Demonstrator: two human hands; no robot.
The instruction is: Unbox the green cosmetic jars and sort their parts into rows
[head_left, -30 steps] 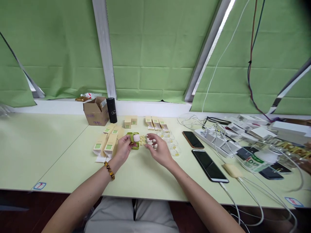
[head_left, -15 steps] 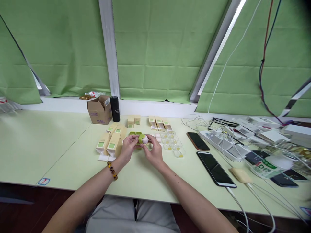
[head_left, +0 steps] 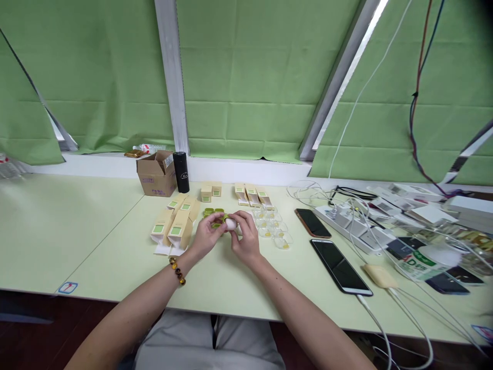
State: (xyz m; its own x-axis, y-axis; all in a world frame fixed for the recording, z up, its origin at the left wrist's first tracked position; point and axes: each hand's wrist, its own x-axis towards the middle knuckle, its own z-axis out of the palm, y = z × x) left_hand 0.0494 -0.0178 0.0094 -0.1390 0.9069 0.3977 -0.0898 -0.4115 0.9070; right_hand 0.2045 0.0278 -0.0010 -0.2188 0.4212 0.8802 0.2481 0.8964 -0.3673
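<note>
Between both hands, over the middle of the table, is a small white rounded piece (head_left: 230, 224) with a green cover (head_left: 225, 218) partly around it. My left hand (head_left: 208, 235) pinches it from the left, a beaded bracelet (head_left: 177, 271) on that wrist. From the right, my right hand (head_left: 245, 239) has its fingertips closed on the same piece. Just behind my left hand lie several small green pieces (head_left: 208, 211). To the right of my right hand stand several clear plastic cups (head_left: 283, 240) with yellow spots in them. The fingers hide part of the held piece.
Open beige boxes (head_left: 181, 226) stand at left, with more small boxes (head_left: 252, 195) behind. A cardboard box (head_left: 157, 177) and black bottle (head_left: 181, 172) are at the back. Two phones (head_left: 341, 267), a power strip (head_left: 354, 228) and tangled cables crowd the right.
The piece has turned in my fingers: its white end now faces more toward me and less of the green cover shows. Both hands remain at nearly the same spot.
</note>
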